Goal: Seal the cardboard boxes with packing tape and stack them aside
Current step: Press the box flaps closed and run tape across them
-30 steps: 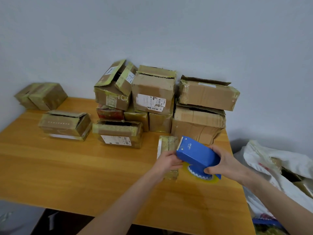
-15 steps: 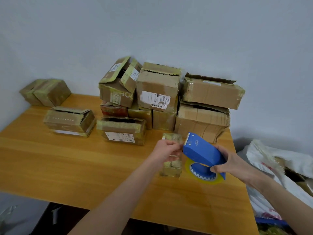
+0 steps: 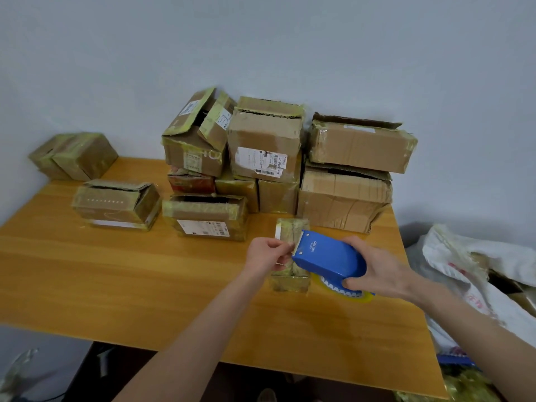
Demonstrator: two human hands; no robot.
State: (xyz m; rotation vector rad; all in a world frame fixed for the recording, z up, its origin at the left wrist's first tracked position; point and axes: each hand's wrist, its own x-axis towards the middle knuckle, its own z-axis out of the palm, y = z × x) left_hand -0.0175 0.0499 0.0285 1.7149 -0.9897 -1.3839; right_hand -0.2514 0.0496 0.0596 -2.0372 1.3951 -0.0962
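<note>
Blue plastic dispenser (image 3: 327, 256) half hides taped box (image 3: 290, 281).
Right hand (image 3: 380, 271) grips it; left hand (image 3: 266, 255) pinches the box, fingertips indistinct.

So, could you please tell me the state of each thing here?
Tape dispenser, held by the right hand, nose on the small box.
Small box, closed, lying flat.
Left hand, fingers pinching tape at the dispenser's nose.
Tilted box at back, flaps open.
Front box, top open.
</note>
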